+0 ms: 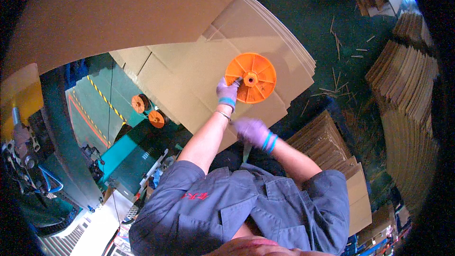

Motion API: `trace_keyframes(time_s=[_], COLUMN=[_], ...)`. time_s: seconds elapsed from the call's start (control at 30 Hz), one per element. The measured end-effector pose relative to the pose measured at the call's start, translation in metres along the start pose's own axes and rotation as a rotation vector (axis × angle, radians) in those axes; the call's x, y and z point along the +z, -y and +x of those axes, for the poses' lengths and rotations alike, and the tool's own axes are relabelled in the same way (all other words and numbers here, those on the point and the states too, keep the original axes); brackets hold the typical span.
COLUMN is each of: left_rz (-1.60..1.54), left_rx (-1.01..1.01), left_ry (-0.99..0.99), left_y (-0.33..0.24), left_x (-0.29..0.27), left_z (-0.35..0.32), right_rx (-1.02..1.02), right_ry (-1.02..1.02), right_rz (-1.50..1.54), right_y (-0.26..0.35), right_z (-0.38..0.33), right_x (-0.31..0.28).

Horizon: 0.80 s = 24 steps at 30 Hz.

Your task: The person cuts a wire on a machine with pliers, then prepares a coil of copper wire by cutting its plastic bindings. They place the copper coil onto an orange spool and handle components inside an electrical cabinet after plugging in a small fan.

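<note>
An orange plastic spool with a spoked round flange and a hub hole is in front of me. My left hand, in a light purple glove, grips its near left edge, thumb on the spoked face. Beneath it lies a stack of flat cardboard sheets; whether the spool touches them I cannot tell. My right hand, gloved alike with blue bands at the wrist, is close to my waist. Motion smears its fingers, and a pale narrow strip shows just below it.
A large cardboard panel covers the upper left. Two more orange spools are at the left by a green machine part. Cardboard stacks line the right side, with scraps on the dark green floor.
</note>
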<state>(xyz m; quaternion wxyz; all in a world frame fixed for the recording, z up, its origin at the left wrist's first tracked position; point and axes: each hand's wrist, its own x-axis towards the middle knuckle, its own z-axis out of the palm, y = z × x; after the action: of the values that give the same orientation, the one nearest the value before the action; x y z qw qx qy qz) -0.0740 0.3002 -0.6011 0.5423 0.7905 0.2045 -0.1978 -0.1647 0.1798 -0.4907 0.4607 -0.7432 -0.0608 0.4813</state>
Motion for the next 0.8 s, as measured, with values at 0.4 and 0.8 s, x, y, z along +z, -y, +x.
trace_keyframes(time_s=[0.4, 0.8], left_rz=[0.114, 0.005], left_rx=[-0.037, -0.029], left_ry=[-0.022, 0.04], left_y=[-0.018, 0.001], left_x=[-0.004, -0.005], left_z=[-0.017, -0.005], right_rx=[0.007, -0.326], right_ry=[-0.39, -0.693], right_rz=[0.873, 0.373], right_y=[-0.019, -0.015], right_z=[0.007, 0.002], right_x=[-0.019, -0.07])
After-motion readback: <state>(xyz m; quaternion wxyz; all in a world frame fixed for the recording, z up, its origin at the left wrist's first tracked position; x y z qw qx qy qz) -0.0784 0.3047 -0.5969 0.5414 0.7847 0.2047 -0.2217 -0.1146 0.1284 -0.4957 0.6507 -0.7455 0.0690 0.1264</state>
